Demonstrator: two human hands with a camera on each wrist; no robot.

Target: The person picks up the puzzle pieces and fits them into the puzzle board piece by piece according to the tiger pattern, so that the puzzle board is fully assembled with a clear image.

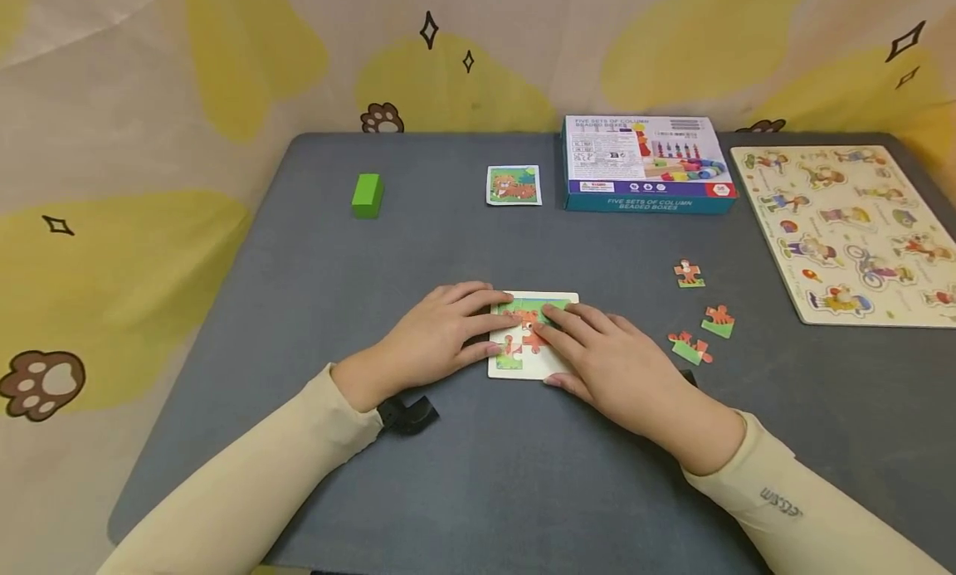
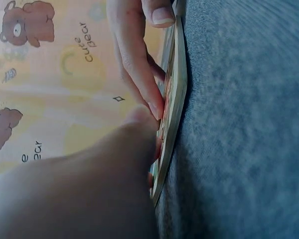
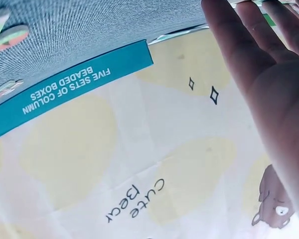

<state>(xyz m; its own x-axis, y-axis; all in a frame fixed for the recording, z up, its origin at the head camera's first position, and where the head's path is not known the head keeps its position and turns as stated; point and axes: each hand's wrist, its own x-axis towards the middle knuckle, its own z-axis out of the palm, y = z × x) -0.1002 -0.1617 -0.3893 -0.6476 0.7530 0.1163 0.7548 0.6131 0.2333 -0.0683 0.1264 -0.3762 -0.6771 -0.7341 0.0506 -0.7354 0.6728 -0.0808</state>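
A small square jigsaw board, partly filled with picture pieces, lies flat on the table. From the left, my left hand rests its extended fingers on the pieces along that side. My right hand touches the pieces at the upper right with its fingertips, its thumb by the board's front edge. Under the hands, part of the orange and green picture is hidden. In the left wrist view, the board shows edge-on with fingers on top. Three loose jigsaw pieces lie right of the right hand.
Behind the board lies a small picture card, with a green block to its left. A teal bead box stands at the back right. Beside it is a large wooden figure puzzle. A patterned cloth hangs behind the table.
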